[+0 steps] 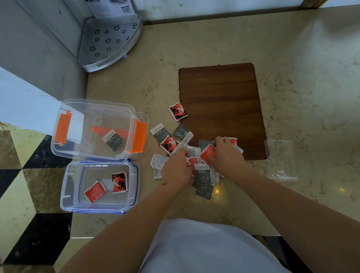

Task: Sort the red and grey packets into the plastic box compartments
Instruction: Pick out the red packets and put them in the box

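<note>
Both hands pinch into the packet pile at frame centre: our left hand (175, 170) on white-edged packets, right hand (226, 154) on a red packet (207, 154), separating colours.

Open countertop (222, 40) beyond packet pile (196, 156)

The counter (222, 40) is polished, veined stone with a soft sheen. Set into it, a wooden panel (221, 105) looks matt and grained. Left of the panel, two boxes (95, 128) are clear glossy plastic. Beside the panel lie crinkled foil-like packets (178, 112). Right of it is a thin transparent bag (280, 160).
</note>
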